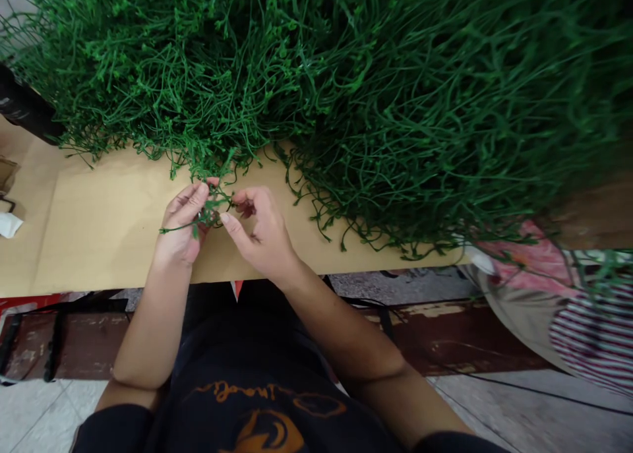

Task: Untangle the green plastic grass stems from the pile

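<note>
My left hand (185,219) is closed on a few thin green artificial plant stems (212,206), which look like plastic. One stem sticks out leftward past the wrist, and small forked tips show between the hands. Just to the right, my right hand (264,232) has its fingers curled, with a visible gap between thumb and fingertips. Those fingertips are right beside the stems; whether they touch one is unclear. Beyond both hands rises a big tangled heap of the same green stems (237,77), whose loose ends hang close to my left fingers.
The tan cardboard-like tabletop (99,222) lies under my hands. A black cylindrical object (27,107) is at the far left, near a white scrap (10,224). At right, another person's striped sleeve (598,334) is close to the heap. A dark red beam (445,334) runs below the table.
</note>
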`<action>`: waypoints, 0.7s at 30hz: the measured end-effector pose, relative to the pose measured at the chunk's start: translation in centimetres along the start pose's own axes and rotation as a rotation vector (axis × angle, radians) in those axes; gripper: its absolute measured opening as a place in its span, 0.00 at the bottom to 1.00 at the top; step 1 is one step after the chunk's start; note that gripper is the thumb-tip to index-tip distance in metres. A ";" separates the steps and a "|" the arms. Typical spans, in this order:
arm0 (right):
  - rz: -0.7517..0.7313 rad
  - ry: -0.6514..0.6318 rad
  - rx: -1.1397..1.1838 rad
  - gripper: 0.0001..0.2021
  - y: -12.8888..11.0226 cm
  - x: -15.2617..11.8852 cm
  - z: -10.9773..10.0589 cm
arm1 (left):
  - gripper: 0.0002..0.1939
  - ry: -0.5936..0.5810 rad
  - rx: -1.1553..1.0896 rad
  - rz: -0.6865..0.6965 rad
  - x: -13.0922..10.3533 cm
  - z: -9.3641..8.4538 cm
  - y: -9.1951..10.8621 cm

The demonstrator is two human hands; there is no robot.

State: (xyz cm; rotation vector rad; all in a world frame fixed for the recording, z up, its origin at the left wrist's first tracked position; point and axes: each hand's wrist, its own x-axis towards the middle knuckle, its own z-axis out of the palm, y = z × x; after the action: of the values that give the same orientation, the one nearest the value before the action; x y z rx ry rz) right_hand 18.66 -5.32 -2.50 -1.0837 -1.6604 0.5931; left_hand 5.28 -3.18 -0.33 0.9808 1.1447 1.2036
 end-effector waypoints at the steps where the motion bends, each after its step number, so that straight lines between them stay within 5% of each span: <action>1: -0.032 0.072 -0.038 0.10 -0.2 0.0 0.1 | 0.08 0.025 -0.099 -0.045 0.1 0.2 0.1; 4: -0.192 0.197 -0.180 0.08 -0.8 -0.2 0.2 | 0.04 0.076 -0.387 -0.165 0.4 1.0 0.5; 7: -0.267 0.134 -0.290 0.07 -1.1 -0.4 0.5 | 0.03 0.077 -0.531 -0.205 0.7 1.7 0.5; 14: -0.185 0.024 -0.497 0.07 0.3 -0.4 1.3 | 0.08 0.082 -0.572 -0.195 1.4 2.5 0.0; 21: -0.229 -0.031 -0.398 0.12 0.6 0.2 0.7 | 0.08 0.147 -0.554 -0.216 2.3 2.6 0.3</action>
State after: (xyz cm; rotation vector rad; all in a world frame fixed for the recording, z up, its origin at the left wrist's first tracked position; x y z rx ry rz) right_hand 18.20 -4.80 -3.16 -1.1429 -1.9477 0.1323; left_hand 7.82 -0.80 0.17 0.3462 0.9235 1.3303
